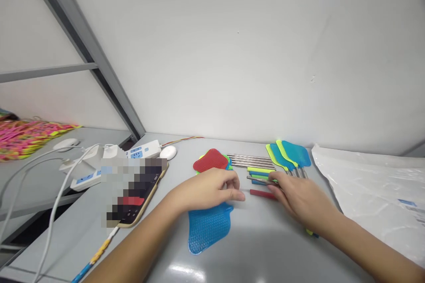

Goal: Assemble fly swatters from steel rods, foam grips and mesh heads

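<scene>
A blue, dotted swatter head (210, 231) is seen on the table (262, 247) just beside the left hand (209, 188), held loosely curled with the thumb parted, while a slim, shiny silver rod (259, 180) is pinched by the right hand (297, 194) near coloured tubes (261, 173), with similar rods (250, 161) lined up beyond.

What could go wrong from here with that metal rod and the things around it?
The metal rod in the right hand's grip could slip and land among the coloured tubes close by. The left forearm looks close to the cable, so snagging it might tug the phone.
</scene>
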`<action>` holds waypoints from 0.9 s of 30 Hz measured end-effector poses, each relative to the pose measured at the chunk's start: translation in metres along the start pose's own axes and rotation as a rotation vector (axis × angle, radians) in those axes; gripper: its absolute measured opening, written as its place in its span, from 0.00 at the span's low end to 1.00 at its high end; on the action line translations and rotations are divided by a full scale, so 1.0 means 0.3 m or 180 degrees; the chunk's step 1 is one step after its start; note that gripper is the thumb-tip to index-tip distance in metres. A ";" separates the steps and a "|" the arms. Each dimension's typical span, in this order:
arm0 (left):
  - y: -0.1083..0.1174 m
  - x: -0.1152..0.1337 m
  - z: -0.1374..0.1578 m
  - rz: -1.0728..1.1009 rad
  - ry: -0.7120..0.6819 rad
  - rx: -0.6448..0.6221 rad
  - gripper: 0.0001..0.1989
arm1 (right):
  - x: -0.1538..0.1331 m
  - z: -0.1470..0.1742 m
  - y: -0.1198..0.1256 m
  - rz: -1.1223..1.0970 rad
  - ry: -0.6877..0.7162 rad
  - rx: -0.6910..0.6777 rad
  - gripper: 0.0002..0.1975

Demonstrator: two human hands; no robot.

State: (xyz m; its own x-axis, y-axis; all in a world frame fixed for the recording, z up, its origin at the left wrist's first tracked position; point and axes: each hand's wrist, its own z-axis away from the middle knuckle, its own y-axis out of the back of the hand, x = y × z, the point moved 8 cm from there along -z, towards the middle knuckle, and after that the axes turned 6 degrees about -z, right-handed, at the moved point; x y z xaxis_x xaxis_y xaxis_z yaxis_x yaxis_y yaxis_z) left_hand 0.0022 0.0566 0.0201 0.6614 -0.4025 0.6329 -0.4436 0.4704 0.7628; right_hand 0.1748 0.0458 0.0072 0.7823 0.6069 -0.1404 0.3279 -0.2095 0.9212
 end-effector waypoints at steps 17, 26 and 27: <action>-0.036 -0.057 0.054 -0.1514 0.0275 0.0045 0.22 | -0.113 0.113 -0.060 0.0415 0.1033 -0.0028 0.09; -0.100 -0.087 0.020 -0.1429 0.0162 -0.0085 0.20 | -0.124 0.125 -0.088 0.0427 0.1244 -0.0180 0.11; -0.106 -0.082 0.016 -0.1420 0.0114 -0.0077 0.21 | -0.123 0.125 -0.089 0.0419 0.1243 -0.0168 0.10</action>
State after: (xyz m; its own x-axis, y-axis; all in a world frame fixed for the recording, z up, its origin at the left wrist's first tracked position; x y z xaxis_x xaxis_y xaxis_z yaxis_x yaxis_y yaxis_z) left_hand -0.0030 0.0479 -0.0190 0.8056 -0.5429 0.2374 -0.0963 0.2755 0.9565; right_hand 0.1572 0.0003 -0.0259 0.5526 0.8250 0.1187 0.2029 -0.2713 0.9409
